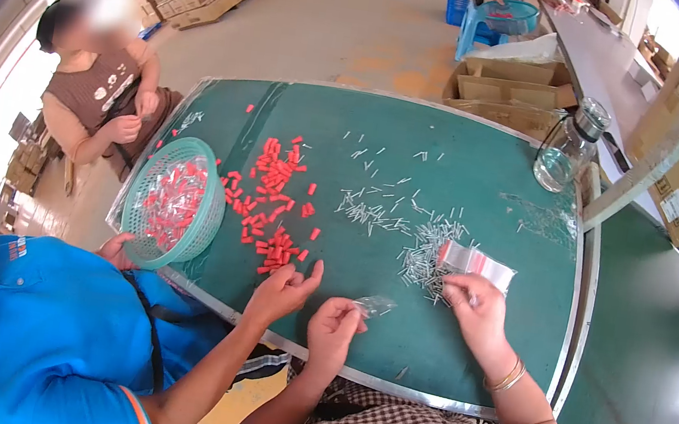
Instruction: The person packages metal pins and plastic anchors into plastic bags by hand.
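Observation:
My left hand (pixel 331 332) pinches a small clear plastic bag (pixel 376 306) just over the near side of the green table. Fingers bent together, my right hand (pixel 475 307) is at the near edge of a heap of small silver screws or pins (pixel 423 263); what its fingertips hold, if anything, is too small to make out. Beside that hand, partly under it, lies a stack of clear zip bags (pixel 479 266) with red strips. More pins (pixel 370 209) are scattered farther back. Left of my hands is a spread of short red plastic pieces (pixel 276 170).
On my left, a co-worker in blue reaches a hand (pixel 285 291) to the red pieces. A green basket (pixel 213 216) of red-and-silver packets sits at the table's left edge. Another person (pixel 101 83) sits beyond it. A glass bottle (pixel 570 149) stands at the back right corner.

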`<action>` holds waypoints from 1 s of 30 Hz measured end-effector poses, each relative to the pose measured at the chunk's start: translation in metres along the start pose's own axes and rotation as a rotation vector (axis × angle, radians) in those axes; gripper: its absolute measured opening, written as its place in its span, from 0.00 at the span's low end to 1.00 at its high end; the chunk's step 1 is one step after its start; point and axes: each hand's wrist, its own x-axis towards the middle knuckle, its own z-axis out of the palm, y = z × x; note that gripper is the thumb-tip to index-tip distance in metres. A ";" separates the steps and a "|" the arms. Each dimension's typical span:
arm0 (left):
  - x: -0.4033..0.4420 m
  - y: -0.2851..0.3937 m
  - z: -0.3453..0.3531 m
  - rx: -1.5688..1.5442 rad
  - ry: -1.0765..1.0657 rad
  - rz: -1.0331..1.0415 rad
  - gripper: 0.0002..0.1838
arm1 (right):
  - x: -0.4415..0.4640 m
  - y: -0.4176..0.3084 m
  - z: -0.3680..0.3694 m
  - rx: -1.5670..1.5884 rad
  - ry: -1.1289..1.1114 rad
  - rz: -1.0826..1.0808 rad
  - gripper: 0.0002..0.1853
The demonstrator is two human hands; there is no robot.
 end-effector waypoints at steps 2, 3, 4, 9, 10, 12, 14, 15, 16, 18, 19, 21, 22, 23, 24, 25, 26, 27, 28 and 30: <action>-0.003 -0.004 0.003 0.051 -0.019 0.026 0.03 | -0.010 -0.018 0.018 0.129 -0.127 -0.078 0.13; -0.003 -0.007 0.003 0.100 -0.035 0.070 0.03 | -0.016 -0.028 0.028 0.072 -0.170 -0.162 0.14; -0.001 -0.008 0.004 0.151 -0.051 0.120 0.03 | -0.019 -0.036 0.037 0.053 -0.184 -0.211 0.15; -0.012 0.005 0.012 0.392 -0.093 0.210 0.04 | -0.032 -0.035 0.056 0.084 -0.258 -0.255 0.12; -0.010 0.012 0.012 0.443 -0.146 0.258 0.04 | -0.033 -0.030 0.056 0.106 -0.259 -0.241 0.11; -0.002 0.029 0.004 0.592 -0.258 0.414 0.09 | -0.030 -0.023 0.053 0.131 -0.288 -0.229 0.10; 0.006 0.049 -0.008 0.288 -0.103 0.266 0.13 | -0.027 -0.023 0.053 0.188 -0.316 -0.149 0.09; 0.015 0.067 -0.018 0.363 0.034 0.438 0.15 | -0.027 -0.020 0.051 0.210 -0.317 -0.102 0.08; 0.024 0.084 -0.029 0.463 0.206 0.600 0.16 | -0.027 -0.008 0.053 0.224 -0.313 -0.137 0.09; 0.037 0.111 -0.067 0.920 0.548 0.877 0.21 | -0.031 0.001 0.066 0.300 -0.283 -0.011 0.10; 0.040 0.114 -0.084 1.003 0.618 0.895 0.23 | -0.031 0.004 0.064 0.323 -0.250 0.057 0.10; 0.036 0.092 -0.095 1.191 0.405 0.894 0.22 | -0.031 0.005 0.057 0.274 -0.253 0.075 0.10; 0.041 0.081 -0.093 1.210 0.232 0.806 0.26 | -0.030 0.007 0.061 0.277 -0.250 0.075 0.10; 0.047 0.065 -0.090 1.231 0.069 0.713 0.29 | -0.029 0.010 0.068 0.288 -0.253 0.069 0.09; 0.060 0.049 -0.098 1.222 0.120 0.664 0.34 | -0.031 0.018 0.073 0.373 -0.247 0.076 0.09; 0.075 0.041 -0.111 1.266 0.210 0.625 0.35 | -0.032 0.017 0.077 0.394 -0.233 0.076 0.10; 0.094 0.034 -0.122 1.301 0.297 0.585 0.35 | -0.032 0.016 0.077 0.407 -0.216 0.078 0.10; 0.111 0.028 -0.128 1.329 0.384 0.540 0.36 | -0.032 0.016 0.075 0.415 -0.201 0.083 0.10; 0.129 0.026 -0.133 1.293 0.422 0.511 0.36 | -0.032 0.015 0.072 0.393 -0.231 0.088 0.12; 0.158 0.029 -0.140 1.226 0.498 0.457 0.35 | -0.031 0.014 0.071 0.348 -0.239 0.083 0.14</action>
